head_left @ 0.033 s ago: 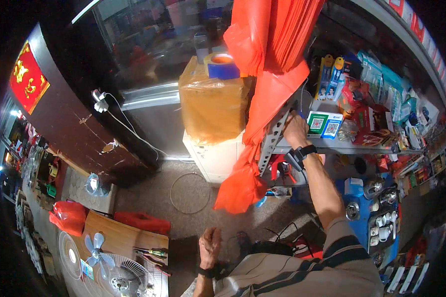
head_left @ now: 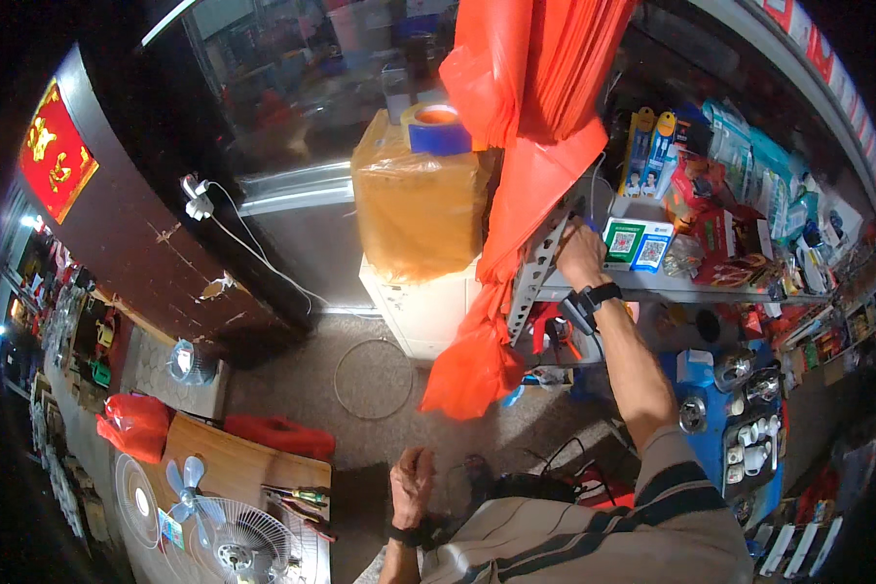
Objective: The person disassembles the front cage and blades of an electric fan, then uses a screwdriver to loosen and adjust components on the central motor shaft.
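My right hand (head_left: pixel 581 258) reaches up to the shelf's front corner, beside the perforated metal post (head_left: pixel 535 268). Its fingers look bent inward, and their tips and anything in them are hidden. Just right of it stands a green-and-blue card with square codes (head_left: pixel 638 245). A bundle of red plastic bags (head_left: pixel 545 175) hangs to its left, with loose ends trailing below the shelf. Lower down, my left hand (head_left: pixel 412 482) hangs in front of my body, fingers curled in and nothing visible in them. Both wrists wear dark bands.
A tan, film-wrapped box (head_left: pixel 414 209) with tape rolls (head_left: pixel 433 127) on top sits on a white cabinet (head_left: pixel 414 311). At lower left, a wooden table (head_left: pixel 214 453) bears fan parts (head_left: pixel 234 545) and hand tools (head_left: pixel 302 501). A wire ring (head_left: pixel 373 380) lies on the floor.
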Tool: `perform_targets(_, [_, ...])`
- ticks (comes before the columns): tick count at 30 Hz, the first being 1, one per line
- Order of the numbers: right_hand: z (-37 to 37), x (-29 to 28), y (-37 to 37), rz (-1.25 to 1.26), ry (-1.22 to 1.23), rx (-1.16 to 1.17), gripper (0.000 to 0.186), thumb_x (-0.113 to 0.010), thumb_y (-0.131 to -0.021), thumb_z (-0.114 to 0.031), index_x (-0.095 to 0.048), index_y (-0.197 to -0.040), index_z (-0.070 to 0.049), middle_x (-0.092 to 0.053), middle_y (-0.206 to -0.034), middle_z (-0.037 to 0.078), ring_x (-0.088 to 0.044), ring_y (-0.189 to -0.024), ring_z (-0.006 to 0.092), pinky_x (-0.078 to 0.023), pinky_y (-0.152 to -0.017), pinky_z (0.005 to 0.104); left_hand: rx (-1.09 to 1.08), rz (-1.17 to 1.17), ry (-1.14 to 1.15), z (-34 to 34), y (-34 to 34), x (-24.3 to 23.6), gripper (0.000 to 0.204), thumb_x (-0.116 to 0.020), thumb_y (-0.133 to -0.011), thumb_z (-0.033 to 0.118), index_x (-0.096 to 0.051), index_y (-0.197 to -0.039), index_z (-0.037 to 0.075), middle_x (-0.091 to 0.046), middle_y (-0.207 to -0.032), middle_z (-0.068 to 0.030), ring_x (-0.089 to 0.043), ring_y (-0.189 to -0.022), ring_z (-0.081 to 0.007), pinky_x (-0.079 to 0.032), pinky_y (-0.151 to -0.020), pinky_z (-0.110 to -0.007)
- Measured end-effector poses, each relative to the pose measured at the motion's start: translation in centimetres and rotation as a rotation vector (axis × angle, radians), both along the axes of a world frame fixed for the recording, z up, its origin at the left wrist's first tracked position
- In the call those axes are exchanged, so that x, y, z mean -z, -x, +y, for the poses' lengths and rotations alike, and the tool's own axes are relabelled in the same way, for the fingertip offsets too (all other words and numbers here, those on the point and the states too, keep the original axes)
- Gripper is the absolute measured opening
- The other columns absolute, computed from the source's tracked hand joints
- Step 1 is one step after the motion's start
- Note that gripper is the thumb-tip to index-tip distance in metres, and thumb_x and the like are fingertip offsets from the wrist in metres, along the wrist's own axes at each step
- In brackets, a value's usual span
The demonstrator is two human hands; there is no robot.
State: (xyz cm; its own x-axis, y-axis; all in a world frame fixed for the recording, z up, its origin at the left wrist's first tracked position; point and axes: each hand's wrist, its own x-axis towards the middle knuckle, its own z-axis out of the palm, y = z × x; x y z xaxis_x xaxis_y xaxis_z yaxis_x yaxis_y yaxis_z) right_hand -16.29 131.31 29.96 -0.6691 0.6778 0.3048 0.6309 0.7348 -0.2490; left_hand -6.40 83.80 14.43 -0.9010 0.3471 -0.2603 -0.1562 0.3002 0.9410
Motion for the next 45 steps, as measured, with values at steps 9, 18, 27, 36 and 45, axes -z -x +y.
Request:
perform_targets(9, [15.3,8.0,2.3,0.054,-0.231,-0.171,0.031,-0.064,-0.095,-0.032,-0.078,-0.103,-0.005,-0.078,-0.111,0.023,-0.072,-0.109,0.0451,-0.056,-0.088,0.0554,0.001,-0.042,-0.051,1.4,-1.9,-1.2,0.028,-0.064,-0.105,0.023,-0.073,-0.102,-0.003,-0.069,-0.074,-0.0070,-0.065,-0.067,-0.0139,-0.052,-0.063,-0.032])
perform_targets(18, [-0.7,-0.9,-0.5,0.240,0.032,-0.071,0.017,-0.066,-0.095,-0.012,-0.072,-0.106,-0.001,-0.073,-0.099,0.032,-0.070,-0.096,0.0532,-0.058,-0.081,0.0574,-0.054,-0.064,0.033,-2.5,-3.1,-0.1,0.029,-0.063,-0.104,0.023,-0.073,-0.101,-0.004,-0.069,-0.072,-0.0083,-0.066,-0.066,-0.0164,-0.052,-0.064,-0.033])
perform_targets(27, [-9.0,2.7,-10.5,0.647,0.160,-0.276,0.020,-0.067,-0.106,-0.019,-0.064,-0.113,0.000,-0.075,-0.101,0.024,-0.072,-0.086,0.0466,-0.055,-0.074,0.0517,0.036,0.011,0.051,-1.5,-3.1,0.0,0.028,-0.064,-0.104,0.023,-0.073,-0.101,-0.003,-0.068,-0.075,-0.0077,-0.065,-0.068,-0.0150,-0.051,-0.064,-0.032])
perform_targets(36, [-21.9,6.4,-20.8,0.354,0.516,-0.705,0.022,-0.076,-0.100,-0.020,-0.063,-0.114,-0.008,-0.072,-0.085,0.017,-0.074,-0.075,0.0371,-0.055,-0.062,0.0492,0.142,-0.016,-0.371,6.3,-2.7,-9.5,0.049,-0.057,-0.114,0.044,-0.069,-0.109,-0.003,-0.062,-0.080,0.0006,-0.056,-0.074,-0.0110,-0.044,-0.066,-0.029])
perform_targets(45, [-26.2,5.7,-17.9,0.119,0.611,-1.041,0.025,-0.069,-0.100,-0.015,-0.063,-0.122,-0.005,-0.070,-0.097,0.019,-0.073,-0.091,0.0395,-0.059,-0.075,0.0475,0.045,-0.132,-0.494,5.1,-1.0,-5.2,0.036,-0.053,-0.115,0.026,-0.067,-0.132,-0.002,-0.074,-0.126,-0.0120,-0.071,-0.106,-0.0219,-0.055,-0.095,-0.033])
